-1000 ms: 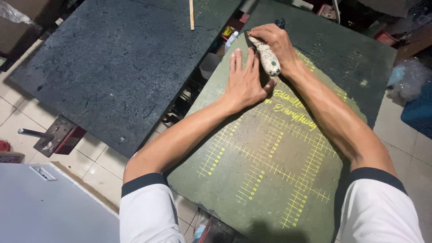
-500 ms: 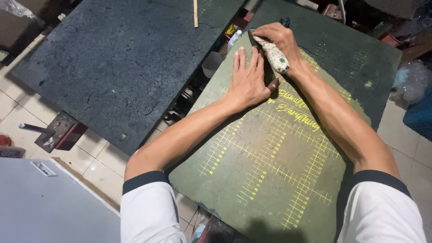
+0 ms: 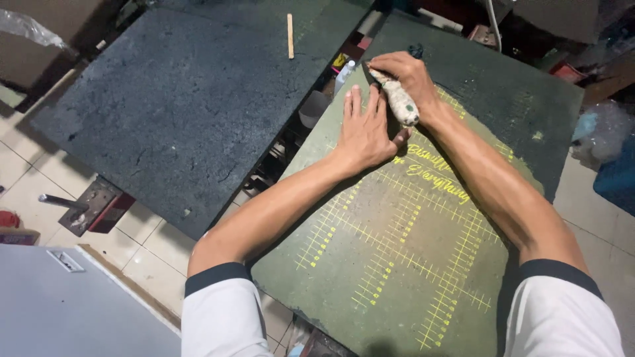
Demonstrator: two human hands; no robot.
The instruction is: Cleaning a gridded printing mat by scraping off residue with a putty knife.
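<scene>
Two dark work boards lie side by side. On the left board [image 3: 165, 106] rests one thin wooden stick [image 3: 290, 36], near its far edge. On the green board [image 3: 410, 264], ruled with yellow grid lines and two rows of yellow lettering, the left hand [image 3: 362, 129] lies flat, fingers spread and released, pressed against the surface near the board's far left edge. Just right of it, touching its fingertips, the right hand [image 3: 407, 76] clenches one paint-crusted tool handle [image 3: 399, 99]; the handle's butt protrudes past the palm, above the lettering. One small white bottle [image 3: 344, 75] stands in the gap between the boards.
</scene>
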